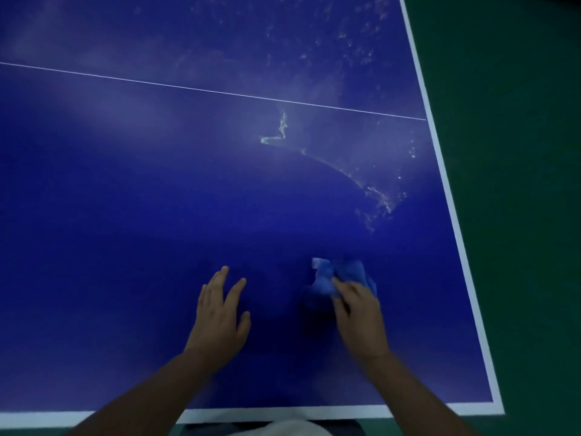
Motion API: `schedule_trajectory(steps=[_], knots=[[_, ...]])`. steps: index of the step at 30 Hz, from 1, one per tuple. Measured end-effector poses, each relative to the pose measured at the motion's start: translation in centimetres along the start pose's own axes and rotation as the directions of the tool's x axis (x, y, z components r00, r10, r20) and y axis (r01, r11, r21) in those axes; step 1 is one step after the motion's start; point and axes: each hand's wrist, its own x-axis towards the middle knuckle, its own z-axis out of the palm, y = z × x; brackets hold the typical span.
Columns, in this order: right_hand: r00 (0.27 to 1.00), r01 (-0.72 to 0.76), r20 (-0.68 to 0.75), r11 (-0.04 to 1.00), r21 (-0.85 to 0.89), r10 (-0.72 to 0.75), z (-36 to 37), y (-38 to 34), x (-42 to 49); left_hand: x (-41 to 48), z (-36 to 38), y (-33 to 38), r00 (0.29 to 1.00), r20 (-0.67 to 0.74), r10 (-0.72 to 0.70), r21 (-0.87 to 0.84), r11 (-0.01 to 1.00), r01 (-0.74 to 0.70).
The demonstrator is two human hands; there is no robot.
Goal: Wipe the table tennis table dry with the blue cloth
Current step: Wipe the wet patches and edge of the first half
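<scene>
While the right hand (358,313) bunches the blue cloth (342,273) under its fingers and holds it down on the desk (125,215), we are in the middle of the wiping, not at the end of it. We have the left hand (220,316) flat beside it, fingers spread and holding nothing, on or just above the surface, we cannot tell which, and it looks like a brace for leaning forward. Both hands sit near the close end of the desk, a little apart, the cloth towards the right side but short of the white edge stripe (452,215). Ahead of us the work is plain: a curved trail of water (361,180) bends from near the thin white line (188,86) down towards the right edge, and beyond that line a scatter of droplets (345,36) still glints. The patch around the hands looks darker and even, so we judge it largely done, though the dim light makes that hard to swear to. Next move, as we read it, calls for a long push forward and to the right, cloth kept flat and pressed, sweeping through that curved trail and not just shoving the water along. After that comes a reach past the line for the droplets, and the cloth may want refolding to a drier face first.
</scene>
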Motion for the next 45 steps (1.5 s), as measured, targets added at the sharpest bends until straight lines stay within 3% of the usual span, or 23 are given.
schedule_trajectory(steps=[6, 9, 11, 14, 17, 19, 21, 22, 24, 26, 29, 33, 37, 39, 42, 45], knots=[[0.960, -0.204, -0.169, 0.971, 0.126, 0.223, -9.8, 0.4, 8.2, 0.1, -0.4, -0.1, 1.000, 0.000, -0.013, -0.040, 0.999, 0.013], [0.927, -0.171, -0.308, 0.971, 0.166, 0.216, -13.3, -0.5, 9.8, 0.5, -0.7, 0.8, 1.000, -0.021, 0.011, -0.058, 0.998, -0.012], [0.933, -0.075, -0.338, 0.986, 0.150, 0.123, -13.9, -1.7, 9.4, 0.6, -0.8, 1.2, 1.000, -0.017, 0.015, -0.072, 0.997, -0.017], [0.983, 0.069, -0.171, 0.997, -0.027, -0.072, -10.3, -2.0, 6.9, 0.5, -0.8, 1.3, 0.999, -0.015, 0.032, -0.065, 0.997, -0.033], [0.985, 0.157, 0.101, 0.974, -0.164, -0.141, -3.8, -1.0, 2.7, 0.2, -0.8, 1.1, 0.999, -0.012, 0.037, -0.063, 0.997, -0.038], [0.958, 0.067, 0.287, 0.990, -0.122, -0.029, -0.4, -0.7, -0.2, -0.1, -0.8, 0.9, 1.000, -0.011, 0.024, -0.075, 0.997, -0.025], [0.920, -0.087, 0.378, 0.995, -0.049, 0.099, 1.3, -0.2, -2.3, -0.4, -0.9, 0.7, 1.000, -0.009, 0.009, -0.084, 0.996, -0.010], [0.926, -0.121, 0.358, 0.992, -0.029, 0.123, 1.5, 0.1, -2.8, -0.5, -1.0, 0.6, 1.000, -0.007, 0.006, -0.081, 0.997, -0.006], [0.983, -0.129, 0.123, 0.991, -0.033, 0.132, 1.4, 0.7, -2.7, -0.7, -1.0, 0.3, 1.000, 0.001, 0.005, -0.072, 0.997, -0.005], [0.995, -0.064, -0.088, 0.982, -0.175, 0.049, 1.3, 1.5, -1.9, -0.7, -0.9, 0.1, 1.000, 0.005, 0.006, -0.063, 0.998, -0.006], [1.000, -0.022, -0.006, 0.968, -0.251, 0.021, 2.2, 1.5, -0.4, -0.5, -0.6, 0.3, 0.999, 0.014, 0.049, -0.014, 0.999, -0.049], [0.960, 0.233, 0.228, 0.914, -0.333, -0.162, 6.1, -0.2, -2.8, 0.3, 0.6, 1.6, 0.994, 0.058, 0.096, 0.069, 0.993, -0.100], [0.922, 0.369, 0.165, 0.924, -0.099, -0.350, 7.2, 0.4, -0.6, 1.0, 2.1, 3.3, 0.993, 0.067, 0.102, 0.107, 0.988, -0.109], [0.868, 0.493, 0.153, 0.857, -0.147, -0.473, 6.1, 2.2, 2.7, 1.7, 2.7, 4.3, 0.991, 0.084, 0.108, 0.119, 0.986, -0.118], [0.866, 0.492, 0.262, 0.817, -0.302, -0.425, 3.5, 5.2, 7.9, 3.1, 3.3, 6.1, 0.990, 0.091, 0.111, 0.151, 0.981, -0.123], [0.854, 0.508, 0.295, 0.808, -0.298, -0.428, 3.3, 6.4, 9.6, 4.8, 3.9, 7.9, 0.994, 0.087, 0.063, 0.167, 0.983, -0.077]])
